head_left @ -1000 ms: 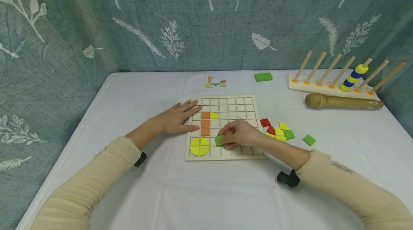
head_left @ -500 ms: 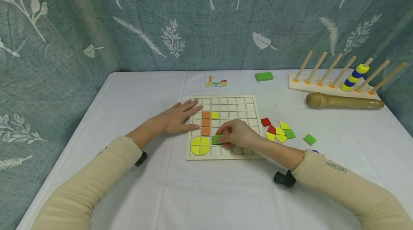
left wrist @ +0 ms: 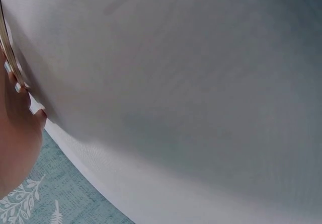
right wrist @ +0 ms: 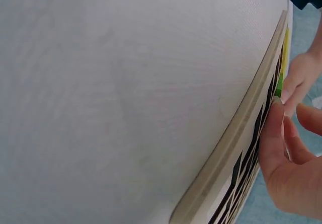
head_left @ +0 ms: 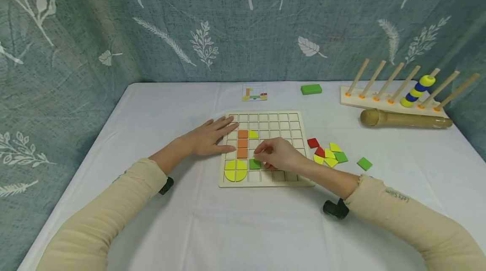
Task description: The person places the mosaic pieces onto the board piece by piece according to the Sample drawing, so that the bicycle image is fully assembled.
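My left hand (head_left: 212, 138) lies spread flat, its fingers over the left edge of a wooden grid board (head_left: 273, 117). Over the board's lower middle is my right hand (head_left: 281, 155), thumb and fingers bent loosely just above a green square tile (head_left: 255, 164). That tile sits flat in a cell. In the right wrist view, the thumb tip is close to the green tile (right wrist: 278, 85), with the index finger apart from it. On the board are a column of orange square tiles (head_left: 242, 143), a yellow quarter-round tile (head_left: 253, 134) and a yellow circle of quarter pieces (head_left: 230, 175).
Loose red, yellow and green tiles (head_left: 341, 157) lie right of the board. Behind it are a pattern card (head_left: 255, 92) and a green block (head_left: 311, 89). At the back right stand a peg rack (head_left: 366, 98) with beads and a brown microphone-shaped object (head_left: 406, 119).
The green tile has shifted slightly left and now lies flat in its cell. My right fingers have come off it and risen a little. The left hand has stayed put.
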Motion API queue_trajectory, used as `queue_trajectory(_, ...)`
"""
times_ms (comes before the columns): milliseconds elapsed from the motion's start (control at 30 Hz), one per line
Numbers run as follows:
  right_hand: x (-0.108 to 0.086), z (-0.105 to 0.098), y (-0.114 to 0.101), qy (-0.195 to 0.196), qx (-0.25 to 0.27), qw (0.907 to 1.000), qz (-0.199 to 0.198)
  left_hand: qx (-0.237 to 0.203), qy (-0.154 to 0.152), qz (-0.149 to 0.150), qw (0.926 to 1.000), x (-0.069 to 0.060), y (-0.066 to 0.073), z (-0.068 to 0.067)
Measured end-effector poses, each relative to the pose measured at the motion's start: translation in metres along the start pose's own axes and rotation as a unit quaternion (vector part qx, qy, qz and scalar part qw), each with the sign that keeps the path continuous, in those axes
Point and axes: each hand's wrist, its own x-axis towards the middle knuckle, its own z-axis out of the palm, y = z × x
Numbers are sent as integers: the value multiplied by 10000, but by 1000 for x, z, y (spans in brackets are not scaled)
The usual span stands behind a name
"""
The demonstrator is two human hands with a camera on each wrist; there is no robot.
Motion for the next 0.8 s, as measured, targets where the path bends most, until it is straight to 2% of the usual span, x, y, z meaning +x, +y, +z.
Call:
queue_trajectory(267, 2, -4, -2, -253, -175, 9995, 17, 2, 1, -14, 10000, 1, -1, 1)
queue_trajectory(400, 0, -17, 5, -816, 268, 9963, -1, 32, 13, 9, 10000, 1, -2, 3)
queue_trajectory(567, -6, -39, 18, -1573, 977, 9827, 90, 27, 48, 18, 10000, 1, -2, 4)
queue_trajectory(667, -10, -53, 24, -1719, 1152, 9784, 27, 20, 39, 1, 10000, 1, -3, 3)
queue_trajectory(800, -16, -77, 35, -1680, 1360, 9763, -97, 15, -2, -8, 10000, 1, -2, 2)
